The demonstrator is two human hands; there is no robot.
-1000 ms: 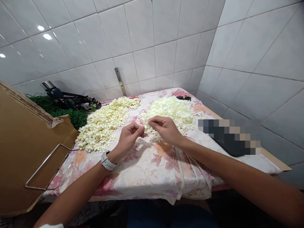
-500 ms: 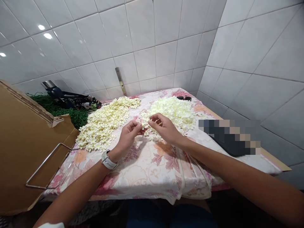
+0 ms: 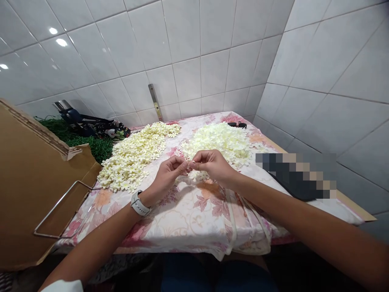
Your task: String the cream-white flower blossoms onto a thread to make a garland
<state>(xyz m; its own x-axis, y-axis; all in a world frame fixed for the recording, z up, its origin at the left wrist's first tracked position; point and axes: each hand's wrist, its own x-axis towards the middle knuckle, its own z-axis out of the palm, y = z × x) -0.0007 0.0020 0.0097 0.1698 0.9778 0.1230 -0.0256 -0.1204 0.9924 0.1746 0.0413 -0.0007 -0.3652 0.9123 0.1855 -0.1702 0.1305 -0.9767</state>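
Observation:
My left hand and my right hand meet fingertip to fingertip above the tablecloth. Both are closed in a pinch around a small pale artificial flower, mostly hidden by the fingers. Just behind my right hand lies a loose heap of whitish-yellow flower heads. A second, creamier heap of flowers spreads to the left of my left hand. A few single blossoms lie on the cloth beneath my hands.
A cardboard box with a bent metal wire frame stands at the left. Behind it are green artificial grass and a dark strapped item. A metal ruler leans against the tiles. A blurred-out dark object lies right.
My right hand has come down and closed its fingers against those of my left hand. The pale flower between them is now mostly covered.

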